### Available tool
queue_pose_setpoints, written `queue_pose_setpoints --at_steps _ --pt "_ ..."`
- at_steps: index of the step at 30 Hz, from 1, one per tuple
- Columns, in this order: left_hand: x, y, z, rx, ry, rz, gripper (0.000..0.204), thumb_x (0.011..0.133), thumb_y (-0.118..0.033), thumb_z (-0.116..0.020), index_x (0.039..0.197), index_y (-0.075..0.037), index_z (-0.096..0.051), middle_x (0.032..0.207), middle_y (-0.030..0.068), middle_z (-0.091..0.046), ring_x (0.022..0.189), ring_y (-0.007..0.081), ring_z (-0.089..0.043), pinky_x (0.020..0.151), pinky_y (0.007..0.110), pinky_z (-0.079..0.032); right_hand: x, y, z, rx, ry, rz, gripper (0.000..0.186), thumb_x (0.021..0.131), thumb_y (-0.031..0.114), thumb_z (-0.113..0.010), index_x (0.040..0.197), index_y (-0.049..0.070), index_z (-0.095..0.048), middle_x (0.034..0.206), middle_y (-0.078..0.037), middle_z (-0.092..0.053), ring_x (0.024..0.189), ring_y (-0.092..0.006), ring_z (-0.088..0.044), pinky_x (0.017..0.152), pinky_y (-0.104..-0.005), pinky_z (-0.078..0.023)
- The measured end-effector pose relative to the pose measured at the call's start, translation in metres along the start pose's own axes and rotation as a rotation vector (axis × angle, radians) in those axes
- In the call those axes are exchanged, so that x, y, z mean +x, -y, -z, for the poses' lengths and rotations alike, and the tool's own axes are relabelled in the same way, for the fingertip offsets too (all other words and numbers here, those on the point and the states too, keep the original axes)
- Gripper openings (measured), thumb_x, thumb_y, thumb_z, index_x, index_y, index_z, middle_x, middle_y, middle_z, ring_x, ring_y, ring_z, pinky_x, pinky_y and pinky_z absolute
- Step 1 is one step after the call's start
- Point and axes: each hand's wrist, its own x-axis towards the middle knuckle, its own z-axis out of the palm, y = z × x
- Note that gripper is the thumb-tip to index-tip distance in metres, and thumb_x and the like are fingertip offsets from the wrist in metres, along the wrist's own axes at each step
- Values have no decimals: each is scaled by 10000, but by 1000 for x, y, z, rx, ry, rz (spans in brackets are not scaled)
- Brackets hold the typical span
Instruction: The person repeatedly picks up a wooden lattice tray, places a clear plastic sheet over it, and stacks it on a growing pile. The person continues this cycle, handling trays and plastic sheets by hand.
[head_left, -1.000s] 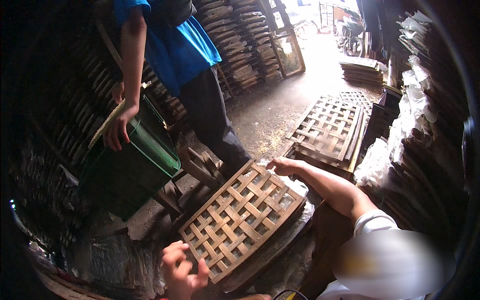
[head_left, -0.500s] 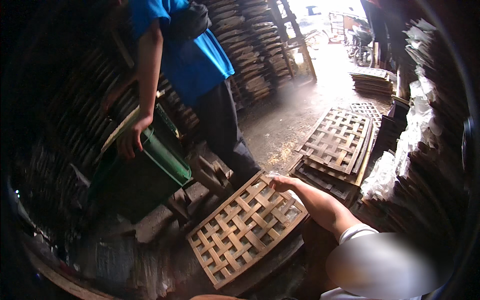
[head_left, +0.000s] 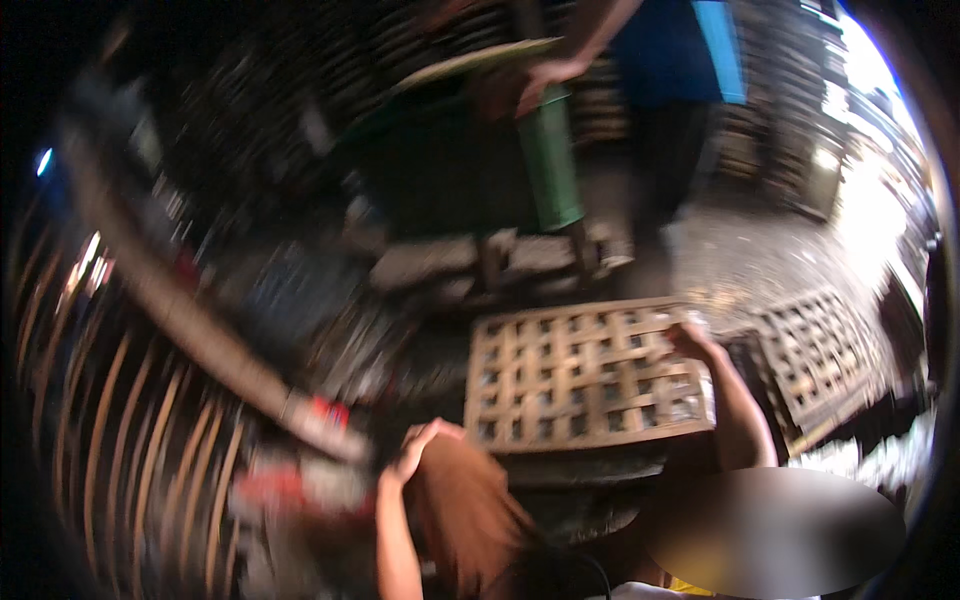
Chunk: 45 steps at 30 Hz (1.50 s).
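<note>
A rectangular woven slatted panel, light brown with square gaps, lies in front of me. My right hand is at its upper right corner, fingers curled in; blur hides what they pinch. Clear, shiny film shows at the panel's right edge. My left hand rests with fingers stretched out over my brown-clad knee, apart from the panel and holding nothing.
Beyond the panel, a co-worker in a blue shirt has a hand on a green bin. More woven panels are stacked at right. Thin upright slats and a long beam stand at left.
My view has swung left, so the panel, co-worker and bin appear farther right or higher. My left hand has come into view. My right hand stays at the panel's corner.
</note>
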Motion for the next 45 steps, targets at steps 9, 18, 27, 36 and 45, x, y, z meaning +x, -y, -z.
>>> queue_pose_setpoints --at_steps 9,18,27,36,45 --pt "-36 36 -28 -171 -307 -28 538 972 -470 -277 1176 -79 -585 1249 68 -543 1190 183 -445 1061 320 -257 -26 17 33 -613 -89 81 380 808 527 -590 859 151 -600 742 19 -614 747 -132 -612 568 -325 -440" --pt "-84 74 -51 -68 -404 331 625 946 -547 -280 1264 -62 -514 1258 144 -529 1156 246 -482 1034 338 -309 -25 37 40 -657 -66 130 463 817 426 -603 1211 236 -451 1099 -27 -550 853 -189 -595 632 -325 -464" --pt "-252 209 79 1102 -964 879 282 791 -317 -553 980 -149 -678 1135 176 -584 1051 300 -539 957 436 -378 -48 39 24 -650 90 44 460 842 396 -564 1249 227 -433 1184 -92 -499 927 -226 -568 762 -434 -453" --pt "-293 264 173 914 -1033 747 339 817 -305 -584 1042 -55 -622 1015 149 -631 740 276 -582 678 418 -436 -44 -16 28 -778 56 286 368 843 282 -540 1181 147 -488 1080 -89 -557 887 -213 -587 759 -394 -484" --pt "-152 149 202 1056 -805 867 366 811 -284 -636 1112 -81 -588 1102 141 -583 845 269 -584 893 416 -363 -124 60 12 -1006 -228 476 258 734 50 -476 915 87 -656 803 -125 -650 756 -256 -626 648 -366 -483"
